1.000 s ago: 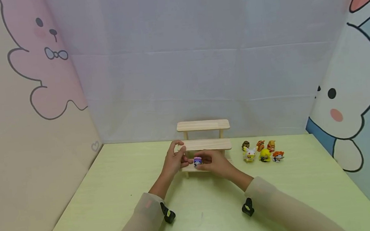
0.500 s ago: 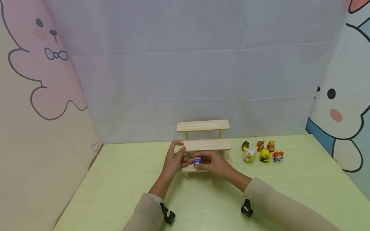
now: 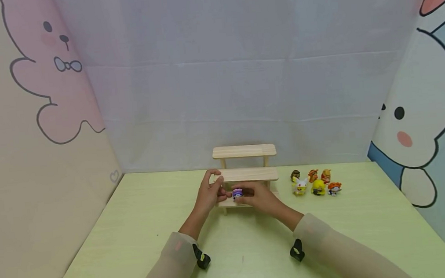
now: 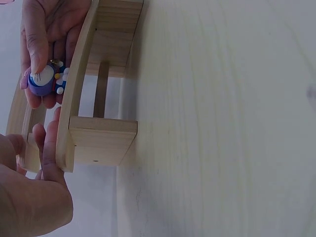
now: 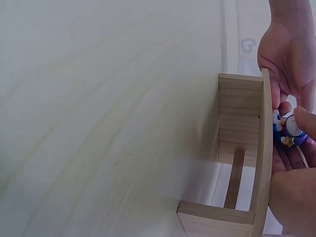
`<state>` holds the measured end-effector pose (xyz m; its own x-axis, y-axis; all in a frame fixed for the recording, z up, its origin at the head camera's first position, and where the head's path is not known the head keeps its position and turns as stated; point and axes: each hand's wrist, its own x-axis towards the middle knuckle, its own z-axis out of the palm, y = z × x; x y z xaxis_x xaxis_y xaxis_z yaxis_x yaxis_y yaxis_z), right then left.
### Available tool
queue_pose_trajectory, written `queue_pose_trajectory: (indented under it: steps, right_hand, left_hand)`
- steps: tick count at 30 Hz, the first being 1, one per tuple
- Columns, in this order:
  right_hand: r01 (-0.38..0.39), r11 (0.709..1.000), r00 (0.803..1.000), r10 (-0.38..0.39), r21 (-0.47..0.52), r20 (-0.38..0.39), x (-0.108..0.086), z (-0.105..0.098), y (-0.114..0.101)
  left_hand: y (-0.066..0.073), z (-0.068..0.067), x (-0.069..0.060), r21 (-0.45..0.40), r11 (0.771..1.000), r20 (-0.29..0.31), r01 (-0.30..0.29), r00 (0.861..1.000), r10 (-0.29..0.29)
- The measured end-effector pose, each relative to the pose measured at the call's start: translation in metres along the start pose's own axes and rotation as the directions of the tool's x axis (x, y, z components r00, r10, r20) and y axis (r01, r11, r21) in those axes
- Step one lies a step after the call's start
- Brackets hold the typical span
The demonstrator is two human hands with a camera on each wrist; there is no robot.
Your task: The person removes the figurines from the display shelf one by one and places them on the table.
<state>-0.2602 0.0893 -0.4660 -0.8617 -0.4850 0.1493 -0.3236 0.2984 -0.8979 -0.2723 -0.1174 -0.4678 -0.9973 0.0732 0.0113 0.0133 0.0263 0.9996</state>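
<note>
A three-tier wooden display stand (image 3: 248, 174) stands at the back of the table. My left hand (image 3: 208, 194) holds its left end, index finger at the middle tier and lower fingers by the bottom tier. My right hand (image 3: 262, 197) pinches a small toy figurine (image 3: 237, 193) at the left part of the bottom tier. The left wrist view shows the figurine (image 4: 42, 82) with its purple top, white face and blue body upright on the board, thumb on its face. In the right wrist view the figurine (image 5: 294, 129) is partly covered by fingers.
Several small figurines stand grouped on the table right of the stand, including a yellow one (image 3: 318, 187), a white-eared one (image 3: 300, 186) and an orange-haired one (image 3: 334, 188). A pale curtain (image 3: 218, 90) hangs behind; printed panels flank both sides.
The right hand and wrist have shifted very slightly, still pinching the figurine at the bottom tier. The left hand and the stand stay in place.
</note>
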Motion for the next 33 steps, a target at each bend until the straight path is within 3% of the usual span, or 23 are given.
queue_pose_trajectory:
  steps: [10, 22, 33]
  right_hand:
    - [-0.005, 1.000, 0.999, 0.004, 0.019, 0.038, -0.005, -0.012, 0.002]
    - [-0.039, 0.999, 0.999, 0.039, -0.033, -0.015, -0.027, -0.032, 0.005]
    - [-0.051, 0.998, 0.999, 0.051, 0.040, -0.011, -0.046, -0.055, 0.018]
  left_hand:
    - [-0.001, -0.002, 0.002, -0.011, 1.000, 0.020, 0.000, 1.000, 0.000]
    - [-0.003, -0.002, 0.003, -0.017, 1.000, 0.022, 0.000, 1.000, 0.000]
    - [-0.004, -0.002, 0.003, -0.021, 1.000, 0.020, 0.000, 1.000, 0.001]
